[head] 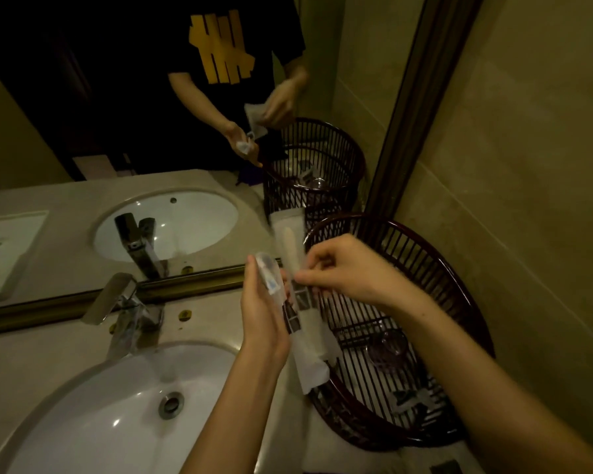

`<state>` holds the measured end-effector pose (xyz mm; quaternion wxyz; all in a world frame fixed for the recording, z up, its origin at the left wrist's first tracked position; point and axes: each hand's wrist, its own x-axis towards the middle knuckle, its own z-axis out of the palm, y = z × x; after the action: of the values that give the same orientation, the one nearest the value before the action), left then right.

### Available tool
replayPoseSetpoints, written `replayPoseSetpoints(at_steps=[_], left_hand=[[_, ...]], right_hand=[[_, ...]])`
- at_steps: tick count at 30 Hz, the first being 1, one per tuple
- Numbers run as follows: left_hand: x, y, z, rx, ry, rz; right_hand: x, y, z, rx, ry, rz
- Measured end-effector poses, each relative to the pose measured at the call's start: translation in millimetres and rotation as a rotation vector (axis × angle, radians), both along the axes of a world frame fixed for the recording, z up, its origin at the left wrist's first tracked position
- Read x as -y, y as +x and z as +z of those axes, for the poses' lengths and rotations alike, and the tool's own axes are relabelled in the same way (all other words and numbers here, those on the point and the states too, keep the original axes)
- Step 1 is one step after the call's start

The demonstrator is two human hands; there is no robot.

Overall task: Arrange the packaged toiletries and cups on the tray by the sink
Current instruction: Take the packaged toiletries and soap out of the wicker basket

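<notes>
A dark slatted round tray [435, 268] stands on the counter right of the sink, against the wall. My left hand [264, 313] holds a small clear packet [269, 273] and the side of a long white toothbrush packet [308, 323]. My right hand [343, 268] pinches that long packet near its middle, above the tray's left rim. The packet stands nearly upright, its top reaching the mirror. Inside the tray lie a clear glass cup [387, 347] on its side and a small flat packet [413, 398].
A white oval sink [93, 415] with a chrome faucet [124, 309] fills the lower left. The mirror [117, 131] with a brass frame runs behind the counter and reflects a person, the tray and the sink. A tiled wall [528, 165] closes the right side.
</notes>
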<state>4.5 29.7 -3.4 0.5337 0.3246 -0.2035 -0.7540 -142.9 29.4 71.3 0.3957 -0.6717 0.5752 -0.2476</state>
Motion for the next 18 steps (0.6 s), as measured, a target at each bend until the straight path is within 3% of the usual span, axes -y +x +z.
replayPoseSetpoints(at_steps=[3, 7, 10, 13, 18], left_hand=[[-3.4, -2.8, 0.9, 0.050, -0.045, 0.043], [-4.0, -2.8, -1.9, 0.068, 0.057, 0.028], [-0.9, 0.9, -2.6, 0.026, 0.155, -0.008], [6.2, 1.5, -3.5, 0.057, 0.187, 0.089], [12.0, 6.5, -7.7, 0.037, 0.211, 0.111]], right_hand=[[-1.5, 27.4, -14.4, -0.041, -0.035, -0.014], [-5.5, 39.9, -28.6, -0.092, -0.106, -0.059], [-9.4, 28.6, -30.4, -0.087, -0.102, -0.080], [-6.9, -3.6, -34.0, -0.070, -0.091, -0.166], [3.5, -66.5, -73.3, -0.224, 0.105, -0.233]])
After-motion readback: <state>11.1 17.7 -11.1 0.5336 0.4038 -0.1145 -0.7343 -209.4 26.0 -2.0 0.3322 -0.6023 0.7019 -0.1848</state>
